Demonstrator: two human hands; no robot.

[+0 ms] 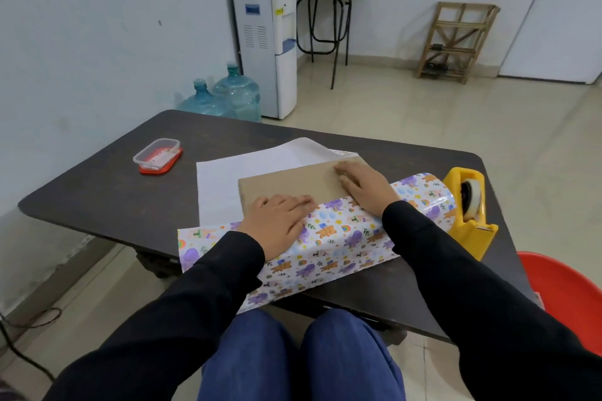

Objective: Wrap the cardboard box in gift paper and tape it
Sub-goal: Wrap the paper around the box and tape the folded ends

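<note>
Lower centre: gift paper [325,247], 1 sheet, printed side up. Its near flap hangs off the worktop [97,192] edge; the rest is folded up against the cardboard box [290,182], 1, mid-frame. Left hand [280,218] lies flat, fingers straight, pressing the paper's edge onto the box top. Right hand [361,185] is flat too, on the box's right end, gripping nothing. Box sits on the sheet's white underside.

Risks, prob.: flap isn't taped yet, so lifting a hand for the yellow tape dispenser [469,205] (right, 1) may let it spring back. The overhang could also drag the sheet askew.

Further back: 1 clear container w/ red lid [158,156] at left, then 2 water bottles [237,94] on the floor, upper centre, by 1 water cooler [264,39].
</note>
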